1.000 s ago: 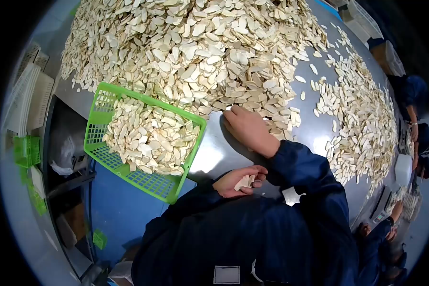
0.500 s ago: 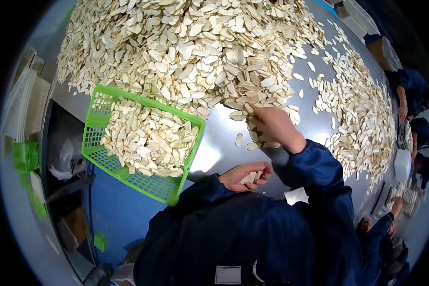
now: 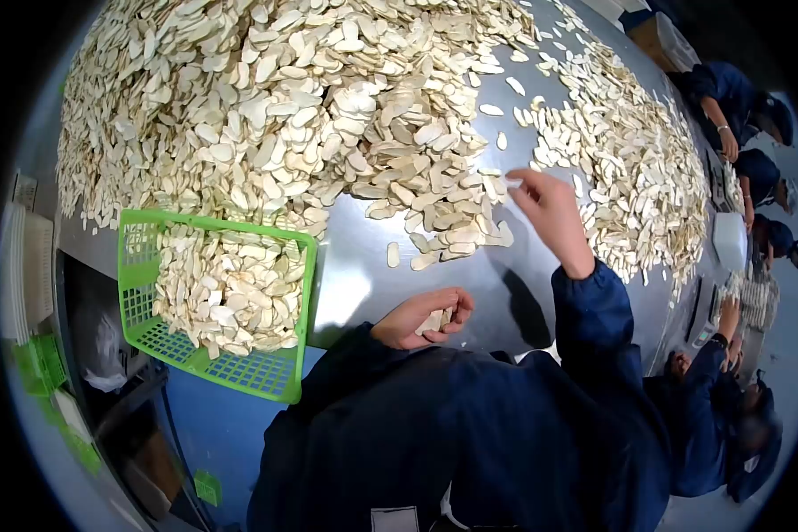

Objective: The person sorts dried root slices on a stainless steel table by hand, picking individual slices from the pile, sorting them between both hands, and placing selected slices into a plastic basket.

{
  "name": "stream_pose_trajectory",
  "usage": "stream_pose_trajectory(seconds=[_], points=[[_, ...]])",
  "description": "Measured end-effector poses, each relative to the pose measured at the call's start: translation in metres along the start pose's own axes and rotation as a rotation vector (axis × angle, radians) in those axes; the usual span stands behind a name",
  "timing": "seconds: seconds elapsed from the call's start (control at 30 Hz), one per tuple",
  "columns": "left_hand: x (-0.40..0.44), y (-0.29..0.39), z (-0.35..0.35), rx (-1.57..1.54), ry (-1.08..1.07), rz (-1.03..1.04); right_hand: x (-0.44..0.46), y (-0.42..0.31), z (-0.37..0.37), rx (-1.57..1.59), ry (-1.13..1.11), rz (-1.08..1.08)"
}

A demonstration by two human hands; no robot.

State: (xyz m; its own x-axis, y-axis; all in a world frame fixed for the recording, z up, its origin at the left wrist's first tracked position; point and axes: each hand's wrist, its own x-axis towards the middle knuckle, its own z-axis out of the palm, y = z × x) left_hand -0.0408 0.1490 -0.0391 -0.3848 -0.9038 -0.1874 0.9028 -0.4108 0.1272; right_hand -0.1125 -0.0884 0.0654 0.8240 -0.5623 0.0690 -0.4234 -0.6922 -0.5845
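Pale dried slices lie in a large pile [image 3: 266, 115] across the metal table [image 3: 355, 266]. My left hand [image 3: 426, 319] is curled, palm up, around a few pale slices [image 3: 436, 320] near the table's front edge. Above the table, at the right edge of the pile, my right hand [image 3: 550, 208] is raised with thumb and fingertips close around a pale slice [image 3: 512, 181]. A green basket [image 3: 305, 328] with slices inside stands tilted to the left of my left hand.
A second heap of slices [image 3: 629, 160] covers the table's right side. Beyond it are a white container [image 3: 730, 241] and several people in dark blue clothing [image 3: 709, 426]. White crates [image 3: 28, 275] and a green crate [image 3: 40, 363] stand at the far left.
My right hand has moved right and up, away from the loose slices. My left hand still holds slices. The view has shifted, so the basket appears further left and lower.
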Motion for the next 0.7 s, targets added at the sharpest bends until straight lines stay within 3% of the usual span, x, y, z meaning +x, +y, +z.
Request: stream_pose_trajectory(seconds=[0.1, 0.3, 0.4, 0.5, 0.7], points=[[0.000, -0.001, 0.000, 0.025, -0.015, -0.004, -0.030, 0.005, 0.016, 0.050, -0.124, -0.025], [0.006, 0.000, 0.005, 0.009, 0.064, -0.046, -0.043, -0.026, 0.053, 0.208, -0.150, -0.062], [0.012, 0.000, 0.006, 0.002, 0.092, -0.025, -0.016, -0.041, 0.080, 0.094, -0.090, -0.333], [0.014, -0.001, -0.005, -0.035, -0.015, -0.004, 0.010, -0.054, 0.106, -0.041, -0.157, -0.446], [0.013, -0.003, -0.006, -0.006, 0.000, 0.025, 0.040, -0.065, 0.129, -0.208, -0.228, -0.612]])
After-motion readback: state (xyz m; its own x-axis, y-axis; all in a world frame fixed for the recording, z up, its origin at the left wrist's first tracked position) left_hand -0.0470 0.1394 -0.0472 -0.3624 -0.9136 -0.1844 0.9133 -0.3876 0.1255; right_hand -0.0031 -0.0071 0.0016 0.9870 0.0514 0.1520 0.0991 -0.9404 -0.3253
